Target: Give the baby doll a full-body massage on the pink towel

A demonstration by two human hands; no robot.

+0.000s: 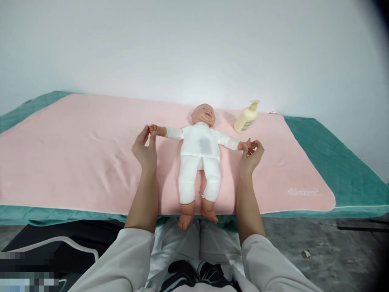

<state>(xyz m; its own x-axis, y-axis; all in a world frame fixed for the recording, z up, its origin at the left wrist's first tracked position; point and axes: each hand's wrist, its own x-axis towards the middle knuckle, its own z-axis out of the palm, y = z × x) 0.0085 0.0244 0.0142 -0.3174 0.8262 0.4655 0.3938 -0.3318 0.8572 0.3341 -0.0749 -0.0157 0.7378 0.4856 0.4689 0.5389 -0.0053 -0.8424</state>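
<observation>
A baby doll (pixel 190 142) in a white cloth suit lies on its back on a pink blanket (pixel 85 162), its arms stretched out to both sides. A grey patch marks its chest, and its feet hang over the front edge. My left hand (pixel 146 148) pinches the doll's hand on the left side between thumb and fingers. On the opposite side, my right hand (pixel 251 158) grips the doll's other hand, with some doll fingers showing above my thumb.
A pale yellow pump bottle (pixel 245 118) stands tilted in view, right of the doll's head. Green quilted cloth (pixel 337 162) covers the table beneath the blanket. A white wall (pixel 182 48) rises behind. Something black (pixel 75 243) sits below the table at left.
</observation>
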